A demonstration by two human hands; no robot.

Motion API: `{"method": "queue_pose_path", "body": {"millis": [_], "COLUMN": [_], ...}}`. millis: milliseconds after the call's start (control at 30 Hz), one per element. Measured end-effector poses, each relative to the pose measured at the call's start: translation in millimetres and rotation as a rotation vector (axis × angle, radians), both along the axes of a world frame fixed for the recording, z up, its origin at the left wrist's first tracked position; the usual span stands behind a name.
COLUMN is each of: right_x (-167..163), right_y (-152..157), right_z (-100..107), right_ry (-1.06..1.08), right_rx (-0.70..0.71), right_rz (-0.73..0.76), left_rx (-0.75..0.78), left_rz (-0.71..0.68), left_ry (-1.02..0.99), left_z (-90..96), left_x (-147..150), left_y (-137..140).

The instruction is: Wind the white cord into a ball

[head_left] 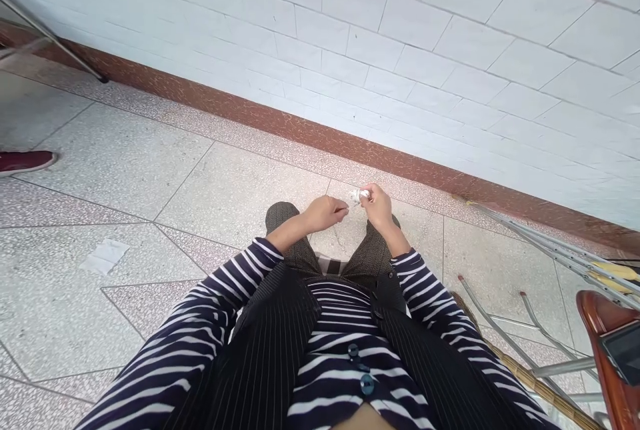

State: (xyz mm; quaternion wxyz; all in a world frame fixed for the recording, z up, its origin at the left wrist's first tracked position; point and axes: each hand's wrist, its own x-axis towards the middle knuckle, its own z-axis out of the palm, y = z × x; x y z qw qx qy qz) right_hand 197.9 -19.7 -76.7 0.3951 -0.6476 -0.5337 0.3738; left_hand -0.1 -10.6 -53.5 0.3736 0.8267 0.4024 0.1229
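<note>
In the head view my right hand [380, 206] is closed around a small white bundle [358, 197], which looks crumpled or wound; its exact kind is too small to tell. My left hand [325, 213] is a short way to the left of the bundle, over the gap between my knees. Its thumb and fingers are pinched together, and anything between the fingertips is too small to make out. Both hands are in front of my lap, above the dark trousers [360, 253].
A white tiled wall [350, 37] stands ahead. A white paper [106, 256] lies on the speckled floor [125, 177], and another person's red shoe [25, 162] is at far left. Metal crutches [540, 237] and a brown wooden chair [600, 343] are at right.
</note>
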Motion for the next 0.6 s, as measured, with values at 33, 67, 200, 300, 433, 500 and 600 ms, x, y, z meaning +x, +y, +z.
{"method": "queue_pose_path", "body": {"millis": [33,67,200,300,433,500,600], "right_x": [0.7,1.2,3.4,3.2,0.4,0.9,3.8], "right_y": [-4.9,-10.0,-24.4,-24.6,-12.4,-4.2,2.9], "right_z": [-0.5,0.0,10.6,20.3,26.6,27.1,23.5], "right_ry": [-0.01,0.035,0.484,0.764,0.897,0.79,0.397], "right_rx": [-0.045,-0.094,-0.256,-0.312,-0.15,-0.042,0.056], "right_rz": [0.075,0.143,0.316,0.317,0.113,0.026,-0.076], "left_rx": [0.066,0.125,0.132,-0.05,-0.223,-0.296,-0.292], "left_rz": [0.016,0.028,0.011,-0.007,0.063,0.053,-0.01], "left_ry": [0.028,0.046,-0.055,-0.255,-0.325,-0.323,-0.295], "left_z": [3.9,7.5,12.9,3.5,-15.1,-18.4,-12.0], "left_x": [-1.7,-3.7,-9.7,-6.8,2.0,4.2,3.3], "left_y": [5.3,10.9,26.3,24.3,6.7,-3.5,-12.0]}}
